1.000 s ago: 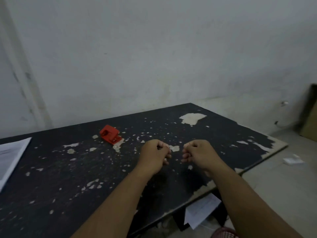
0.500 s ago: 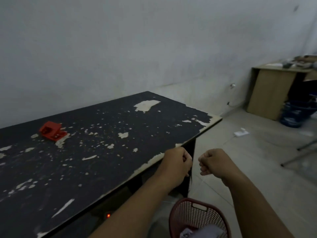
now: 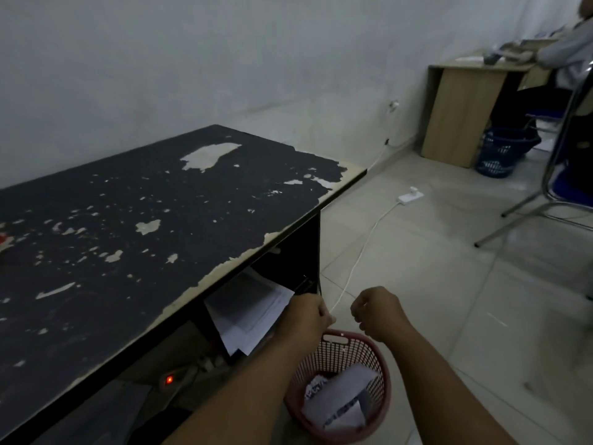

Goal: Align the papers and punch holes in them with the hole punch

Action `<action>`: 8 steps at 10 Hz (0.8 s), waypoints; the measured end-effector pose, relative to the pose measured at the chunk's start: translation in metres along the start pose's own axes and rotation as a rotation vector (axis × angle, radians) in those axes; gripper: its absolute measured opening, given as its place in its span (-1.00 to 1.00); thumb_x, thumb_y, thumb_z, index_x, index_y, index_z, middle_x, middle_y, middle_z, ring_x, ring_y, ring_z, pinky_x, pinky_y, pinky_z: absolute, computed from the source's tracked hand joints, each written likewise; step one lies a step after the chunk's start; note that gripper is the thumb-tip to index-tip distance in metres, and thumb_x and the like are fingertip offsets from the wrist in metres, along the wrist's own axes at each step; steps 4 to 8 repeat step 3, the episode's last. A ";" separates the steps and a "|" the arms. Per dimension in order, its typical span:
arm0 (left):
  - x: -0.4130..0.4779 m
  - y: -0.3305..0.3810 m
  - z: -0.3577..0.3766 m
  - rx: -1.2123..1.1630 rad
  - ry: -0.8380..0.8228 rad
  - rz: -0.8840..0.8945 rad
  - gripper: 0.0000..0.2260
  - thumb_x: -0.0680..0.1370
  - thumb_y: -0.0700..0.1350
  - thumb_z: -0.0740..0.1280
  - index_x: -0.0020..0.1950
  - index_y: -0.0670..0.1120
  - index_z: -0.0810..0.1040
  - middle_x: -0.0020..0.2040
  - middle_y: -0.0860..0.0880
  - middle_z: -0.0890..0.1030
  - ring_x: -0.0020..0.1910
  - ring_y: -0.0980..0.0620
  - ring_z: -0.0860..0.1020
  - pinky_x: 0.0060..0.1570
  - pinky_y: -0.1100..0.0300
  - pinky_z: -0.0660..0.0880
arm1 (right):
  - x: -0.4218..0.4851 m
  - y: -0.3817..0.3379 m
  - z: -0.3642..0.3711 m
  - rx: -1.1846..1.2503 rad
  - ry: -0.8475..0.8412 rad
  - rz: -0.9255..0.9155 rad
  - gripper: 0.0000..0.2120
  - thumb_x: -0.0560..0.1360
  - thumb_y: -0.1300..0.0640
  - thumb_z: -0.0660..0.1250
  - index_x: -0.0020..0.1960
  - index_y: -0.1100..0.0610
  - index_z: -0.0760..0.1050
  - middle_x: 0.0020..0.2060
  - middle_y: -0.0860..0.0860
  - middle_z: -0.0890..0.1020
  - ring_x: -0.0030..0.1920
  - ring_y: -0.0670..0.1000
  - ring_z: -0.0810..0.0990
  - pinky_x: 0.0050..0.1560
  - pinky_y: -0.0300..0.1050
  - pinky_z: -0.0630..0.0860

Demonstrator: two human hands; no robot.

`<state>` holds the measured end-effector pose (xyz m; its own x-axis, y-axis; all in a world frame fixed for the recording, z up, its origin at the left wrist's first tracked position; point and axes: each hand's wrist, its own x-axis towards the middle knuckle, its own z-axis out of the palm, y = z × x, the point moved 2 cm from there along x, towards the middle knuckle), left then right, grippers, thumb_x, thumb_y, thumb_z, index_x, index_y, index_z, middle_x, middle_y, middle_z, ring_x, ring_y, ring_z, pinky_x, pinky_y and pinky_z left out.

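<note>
A stack of white papers (image 3: pixel 247 311) lies on a shelf under the worn black table (image 3: pixel 128 239), sticking out past its front edge. My left hand (image 3: pixel 308 316) is a closed fist just right of the papers, above a red mesh basket (image 3: pixel 378 358). My right hand (image 3: pixel 378 311) is also a fist, a little further right, over the floor. Neither hand holds anything that I can see. Only a sliver of the red hole punch (image 3: pixel 2 238) shows at the far left edge on the table.
The red basket holds crumpled paper. A white cable runs over the tiled floor to a power strip (image 3: pixel 410 195). A lit red switch (image 3: pixel 169 379) glows under the table. At the far right a person sits at a wooden desk (image 3: pixel 465 101) beside a blue basket (image 3: pixel 500 152).
My view has swung right and down. Both fists have moved off the tabletop to beside the table's right end, above the red basket. The hole punch has slid to the left edge.
</note>
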<state>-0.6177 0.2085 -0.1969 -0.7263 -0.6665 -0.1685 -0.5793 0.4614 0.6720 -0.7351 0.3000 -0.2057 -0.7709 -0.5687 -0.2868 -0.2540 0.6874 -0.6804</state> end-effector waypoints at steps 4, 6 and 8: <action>0.017 -0.002 0.000 0.077 0.021 0.051 -0.87 0.52 -0.22 0.33 -0.12 -0.17 0.67 -0.15 -0.07 0.71 -0.17 0.01 0.66 -0.13 0.06 0.64 | 0.006 -0.002 -0.003 -0.013 0.249 -0.129 -0.78 0.52 0.21 0.27 -0.26 0.18 0.58 -0.35 0.03 0.63 -0.28 0.07 0.59 -0.38 -0.21 0.46; 0.017 -0.002 0.000 0.077 0.021 0.051 -0.87 0.52 -0.22 0.33 -0.12 -0.17 0.67 -0.15 -0.07 0.71 -0.17 0.01 0.66 -0.13 0.06 0.64 | 0.006 -0.002 -0.003 -0.013 0.249 -0.129 -0.78 0.52 0.21 0.27 -0.26 0.18 0.58 -0.35 0.03 0.63 -0.28 0.07 0.59 -0.38 -0.21 0.46; 0.017 -0.002 0.000 0.077 0.021 0.051 -0.87 0.52 -0.22 0.33 -0.12 -0.17 0.67 -0.15 -0.07 0.71 -0.17 0.01 0.66 -0.13 0.06 0.64 | 0.006 -0.002 -0.003 -0.013 0.249 -0.129 -0.78 0.52 0.21 0.27 -0.26 0.18 0.58 -0.35 0.03 0.63 -0.28 0.07 0.59 -0.38 -0.21 0.46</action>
